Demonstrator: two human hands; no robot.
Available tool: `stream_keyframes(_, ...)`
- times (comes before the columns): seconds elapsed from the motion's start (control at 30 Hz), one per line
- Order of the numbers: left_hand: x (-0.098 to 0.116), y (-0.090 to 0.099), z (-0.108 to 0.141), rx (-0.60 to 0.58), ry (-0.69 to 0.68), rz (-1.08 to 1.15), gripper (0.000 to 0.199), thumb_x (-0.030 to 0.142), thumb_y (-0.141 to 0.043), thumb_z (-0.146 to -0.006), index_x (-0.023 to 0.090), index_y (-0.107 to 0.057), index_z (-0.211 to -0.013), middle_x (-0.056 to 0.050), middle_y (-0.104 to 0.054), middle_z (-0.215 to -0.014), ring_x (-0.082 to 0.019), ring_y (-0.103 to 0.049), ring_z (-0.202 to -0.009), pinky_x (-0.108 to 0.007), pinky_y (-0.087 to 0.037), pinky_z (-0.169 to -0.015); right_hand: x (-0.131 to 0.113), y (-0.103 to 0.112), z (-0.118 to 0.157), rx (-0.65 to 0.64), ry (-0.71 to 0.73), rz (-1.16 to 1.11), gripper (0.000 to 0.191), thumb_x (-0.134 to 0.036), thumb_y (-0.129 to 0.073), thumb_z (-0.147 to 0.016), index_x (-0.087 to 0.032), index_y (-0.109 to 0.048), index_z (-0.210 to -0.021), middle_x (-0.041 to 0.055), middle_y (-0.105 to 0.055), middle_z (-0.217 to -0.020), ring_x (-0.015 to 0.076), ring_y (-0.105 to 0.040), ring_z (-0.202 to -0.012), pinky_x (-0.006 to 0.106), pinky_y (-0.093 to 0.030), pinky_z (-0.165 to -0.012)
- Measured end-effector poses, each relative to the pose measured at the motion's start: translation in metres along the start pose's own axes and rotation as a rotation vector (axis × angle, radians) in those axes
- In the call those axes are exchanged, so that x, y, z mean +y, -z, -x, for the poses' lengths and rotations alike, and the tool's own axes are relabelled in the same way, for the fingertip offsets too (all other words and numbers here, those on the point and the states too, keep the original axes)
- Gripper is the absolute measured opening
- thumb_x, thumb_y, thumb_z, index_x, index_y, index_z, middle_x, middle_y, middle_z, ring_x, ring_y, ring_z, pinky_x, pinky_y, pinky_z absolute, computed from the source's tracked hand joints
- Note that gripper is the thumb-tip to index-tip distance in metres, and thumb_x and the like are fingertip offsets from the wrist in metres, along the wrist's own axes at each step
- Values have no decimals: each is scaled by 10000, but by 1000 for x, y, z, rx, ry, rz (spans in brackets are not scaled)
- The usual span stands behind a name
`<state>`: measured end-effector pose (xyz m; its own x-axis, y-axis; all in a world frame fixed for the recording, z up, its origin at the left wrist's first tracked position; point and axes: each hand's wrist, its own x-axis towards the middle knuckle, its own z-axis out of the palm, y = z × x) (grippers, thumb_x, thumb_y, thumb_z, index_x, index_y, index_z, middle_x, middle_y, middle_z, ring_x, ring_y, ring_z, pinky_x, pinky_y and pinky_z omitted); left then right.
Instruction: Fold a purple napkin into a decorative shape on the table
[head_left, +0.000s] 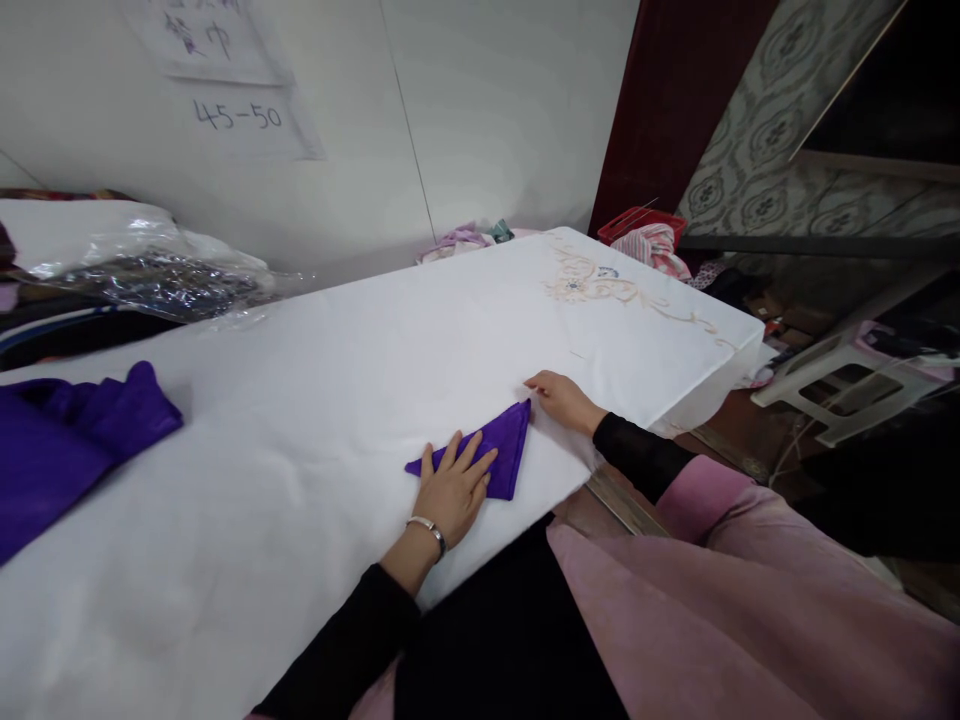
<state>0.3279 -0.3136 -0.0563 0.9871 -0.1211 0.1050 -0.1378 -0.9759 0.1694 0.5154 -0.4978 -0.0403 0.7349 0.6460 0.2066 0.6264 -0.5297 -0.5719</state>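
A purple cloth napkin [504, 448], folded into a small triangle, lies on the white tablecloth [300, 480]. My left hand [454, 492] rests flat on its left part, fingers spread, with a bracelet at the wrist. Just beyond the napkin's upper right corner is my right hand [562, 398]. Its thumb and fingertips are drawn together close to that corner; whether they pinch anything is too small to see. A larger piece of purple cloth [67, 440] lies loosely bunched at the table's left side.
Clear plastic-wrapped goods [150, 260] line the back left edge. Crumpled cloths [465, 238] lie by the wall. Past the embroidered far corner stand a red basket [637, 218] with striped cloth and a white plastic stool [847, 370]. The table's front edge runs close to my body.
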Motion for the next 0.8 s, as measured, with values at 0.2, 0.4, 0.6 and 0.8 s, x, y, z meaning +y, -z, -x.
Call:
stream_keyframes(0.2, -2, -2, 0, -30, 7, 23, 418, 282, -365, -908, 318, -467, -1312, -39, -401, -1441, -317, -247, -1365, -660, -146, -1043, -57, -19, 36, -164, 398, -8, 630, -472, -490, -871, -133, -374, -1389, 150, -375, -1437, 266, -254, -1364, 473, -207, -1102)
stream_keyframes(0.4, -2, -4, -1, 1, 6, 52, 430, 255, -388, -895, 333, -464, -1311, -25, -405, -1439, -307, -268, -1357, -634, -142, -1055, -57, -38, 59, -320, 333, 152, 778, -611, -408, -859, -99, -283, -1431, 176, -273, -1480, 291, -187, -1385, 489, -114, -1120)
stream_keyframes(0.6, -2, 0, -3, -18, 44, 125, 403, 279, -397, -900, 349, -484, -1288, 2, -401, -1441, -284, -277, -1354, -588, -160, -1056, -32, -23, 59, -266, 218, 234, 729, -621, -341, -878, -131, -328, -1417, 150, -282, -1480, 279, -206, -1383, 507, -123, -1111)
stream_keyframes(0.8, -7, 11, -18, -24, 180, 280, 300, 328, -419, -898, 297, -617, -1121, -5, -574, -1290, -231, -452, -1227, -471, -275, -1034, -27, -18, 59, -271, 171, 236, 714, -617, -308, -889, -133, -337, -1413, 129, -273, -1488, 270, -209, -1383, 500, -156, -1109)
